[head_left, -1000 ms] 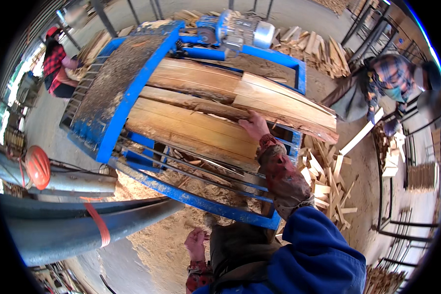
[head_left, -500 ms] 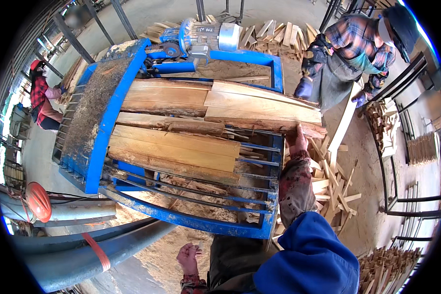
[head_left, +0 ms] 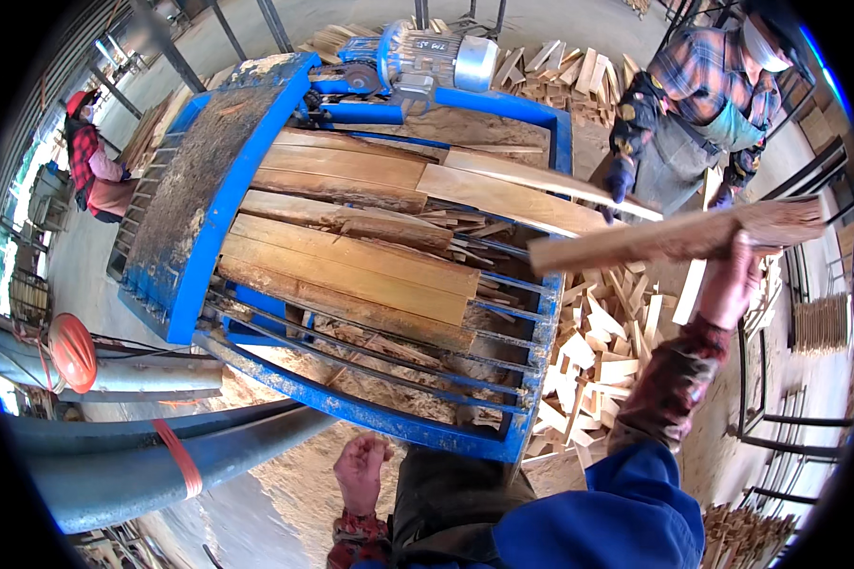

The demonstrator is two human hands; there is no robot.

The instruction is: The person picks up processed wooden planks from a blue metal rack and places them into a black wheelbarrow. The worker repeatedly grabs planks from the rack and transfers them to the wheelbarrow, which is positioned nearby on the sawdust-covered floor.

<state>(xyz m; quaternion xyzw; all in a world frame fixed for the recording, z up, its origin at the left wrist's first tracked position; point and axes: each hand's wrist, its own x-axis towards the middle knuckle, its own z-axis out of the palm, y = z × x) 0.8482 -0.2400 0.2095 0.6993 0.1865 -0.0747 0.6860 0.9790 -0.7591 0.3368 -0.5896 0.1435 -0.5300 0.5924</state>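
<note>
- The bark-edged slab (head_left: 655,239) is up in the air at the right end of the blue frame (head_left: 535,370), slightly tilted, its right end the higher; its left end overlaps the frame's corner in our view, and we cannot tell how high above it that end sits.
- Our right grip (head_left: 733,283) is closed on the slab's lower edge, nearer the right end, our arm stretched out; we see no other support under the wood.
- Our left grip (head_left: 361,471) hangs low beside our leg, apart from the frame, fingers loosely curled; whether anything small sits inside them we cannot tell.
- The step in hand, as we judge it, is carrying this one slab apart from the other wood; the next move calls for a firm hold against the long left end's weight, and for clearance from the co-worker opposite.
- Sawn boards (head_left: 351,270) lie side by side across the frame's metal bars (head_left: 417,379); farther over, a thin strip (head_left: 550,178) rests along a second group, the co-worker's gloved hand (head_left: 621,180) at its right end.
- Beyond the frame's right end, a heap of offcuts (head_left: 603,356) covers the floor; a motor (head_left: 436,55) sits on the far side, and another person (head_left: 85,156) stands past the machine's left end.
</note>
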